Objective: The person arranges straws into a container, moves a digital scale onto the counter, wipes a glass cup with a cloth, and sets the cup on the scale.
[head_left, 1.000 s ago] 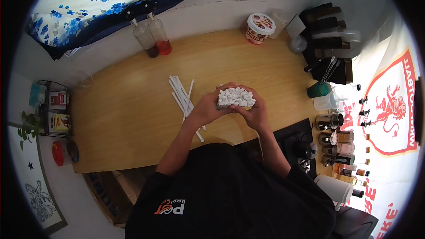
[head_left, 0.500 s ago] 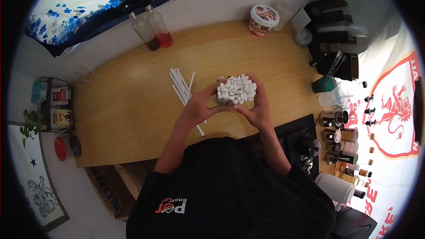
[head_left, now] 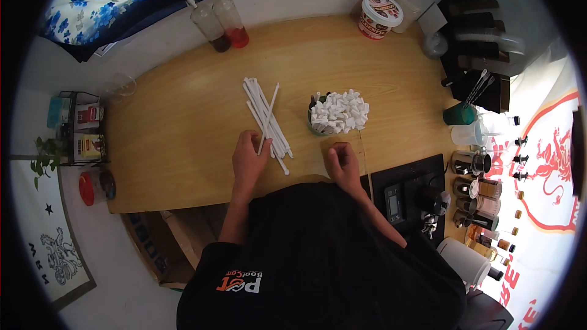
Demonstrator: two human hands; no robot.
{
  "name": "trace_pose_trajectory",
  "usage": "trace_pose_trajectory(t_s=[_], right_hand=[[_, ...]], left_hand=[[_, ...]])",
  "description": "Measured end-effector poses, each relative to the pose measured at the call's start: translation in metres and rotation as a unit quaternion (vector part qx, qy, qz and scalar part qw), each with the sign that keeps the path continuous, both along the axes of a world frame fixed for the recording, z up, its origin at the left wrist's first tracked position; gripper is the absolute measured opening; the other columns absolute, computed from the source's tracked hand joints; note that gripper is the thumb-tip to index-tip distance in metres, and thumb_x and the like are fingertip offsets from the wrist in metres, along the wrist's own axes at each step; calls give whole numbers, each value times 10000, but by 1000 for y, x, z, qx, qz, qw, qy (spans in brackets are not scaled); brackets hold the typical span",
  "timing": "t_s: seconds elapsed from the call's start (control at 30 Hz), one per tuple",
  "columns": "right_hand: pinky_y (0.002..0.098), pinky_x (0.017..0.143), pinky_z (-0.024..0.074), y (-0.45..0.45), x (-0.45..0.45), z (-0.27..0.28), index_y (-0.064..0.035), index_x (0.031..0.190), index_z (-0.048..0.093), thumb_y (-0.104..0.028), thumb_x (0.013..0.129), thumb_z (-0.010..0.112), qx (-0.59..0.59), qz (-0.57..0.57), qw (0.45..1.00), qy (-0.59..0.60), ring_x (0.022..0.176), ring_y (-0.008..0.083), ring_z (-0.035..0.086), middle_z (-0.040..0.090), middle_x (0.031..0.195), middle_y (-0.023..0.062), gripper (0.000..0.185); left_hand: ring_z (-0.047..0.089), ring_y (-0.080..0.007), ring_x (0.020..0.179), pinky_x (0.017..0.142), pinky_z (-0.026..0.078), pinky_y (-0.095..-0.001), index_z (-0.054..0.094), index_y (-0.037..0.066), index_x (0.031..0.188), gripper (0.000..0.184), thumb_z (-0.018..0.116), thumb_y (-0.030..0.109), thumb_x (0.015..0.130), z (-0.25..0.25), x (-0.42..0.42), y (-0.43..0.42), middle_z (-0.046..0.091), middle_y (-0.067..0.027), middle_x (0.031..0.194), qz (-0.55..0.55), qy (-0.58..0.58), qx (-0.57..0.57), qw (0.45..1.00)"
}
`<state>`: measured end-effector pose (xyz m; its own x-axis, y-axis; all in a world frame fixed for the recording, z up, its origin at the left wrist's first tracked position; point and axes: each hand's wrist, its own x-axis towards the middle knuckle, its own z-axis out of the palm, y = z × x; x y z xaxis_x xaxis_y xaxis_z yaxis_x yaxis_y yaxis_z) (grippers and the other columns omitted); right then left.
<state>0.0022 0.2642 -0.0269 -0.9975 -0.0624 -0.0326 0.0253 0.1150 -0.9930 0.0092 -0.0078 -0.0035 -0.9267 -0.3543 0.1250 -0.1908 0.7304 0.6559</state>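
Note:
A bundle of long white straws [head_left: 269, 119], seemingly paper-wrapped, lies on the wooden table. My left hand [head_left: 249, 157] is at its near left side, thumb and forefinger closed around the lower part of one straw that lies across the others. To the right, a dark green cup [head_left: 315, 123] stands packed with white, crumpled-looking ends [head_left: 340, 112], perhaps of more straws. A thin dark item shows at its left rim, too small to name. My right hand [head_left: 343, 165] is just below the cup, apart from it, with fingers loosely curled and nothing visible in them.
A black mat with a digital scale [head_left: 393, 201] is at the right, beside jars and metal cups [head_left: 469, 162]. Two bottles [head_left: 227, 21] and a white tub [head_left: 379, 17] stand along the back. A wire rack [head_left: 85, 128] is at the left.
Both hands have let go of the cup, which now stands on the table. My left hand has moved left to the straws; my right hand has drawn back toward my body.

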Motion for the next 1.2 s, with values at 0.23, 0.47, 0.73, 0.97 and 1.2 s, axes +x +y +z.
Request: trace_pose_trajectory(t_s=[0.23, 0.47, 0.73, 0.97, 1.2], right_hand=[[320, 621, 489, -9, 1, -15, -20, 1060, 612, -142, 939, 737, 205, 54, 964, 161, 677, 179, 593, 633, 819, 74, 212], [399, 619, 467, -11, 4, -18, -28, 1020, 621, -130, 903, 759, 217, 38, 958, 182, 664, 251, 569, 586, 752, 81, 208], [407, 608, 457, -12, 3, -12, -39, 983, 620, -112, 904, 745, 237, 33, 941, 241, 649, 254, 558, 566, 729, 78, 165], [411, 630, 483, -7, 3, -9, -45, 948, 632, -111, 909, 728, 240, 67, 944, 215, 693, 282, 595, 616, 773, 101, 122], [426, 683, 481, -5, -4, 4, -53, 937, 675, -158, 911, 733, 222, 110, 941, 229, 708, 287, 603, 622, 757, 97, 123]], left_hand=[[668, -312, 844, 733, 534, -428, 622, 25, 991, 349, 752, 339, 914, -1, 6, 5, 653, -132, 933, 22, -60, 81, 995], [676, -306, 769, 694, 526, -437, 632, 29, 938, 359, 756, 364, 908, -8, -5, 17, 686, -112, 855, 34, -45, -44, 997], [673, -355, 752, 679, 521, -452, 621, -16, 869, 313, 732, 269, 932, -20, -10, 5, 677, -169, 809, 31, -66, 54, 996], [666, -263, 698, 663, 511, -372, 634, -36, 885, 321, 715, 261, 975, 2, -2, 2, 697, -178, 796, 12, -71, 195, 978], [597, -172, 691, 658, 495, -355, 565, 12, 986, 280, 571, 280, 1067, -13, 40, 36, 642, -111, 804, -12, 32, 221, 975]])
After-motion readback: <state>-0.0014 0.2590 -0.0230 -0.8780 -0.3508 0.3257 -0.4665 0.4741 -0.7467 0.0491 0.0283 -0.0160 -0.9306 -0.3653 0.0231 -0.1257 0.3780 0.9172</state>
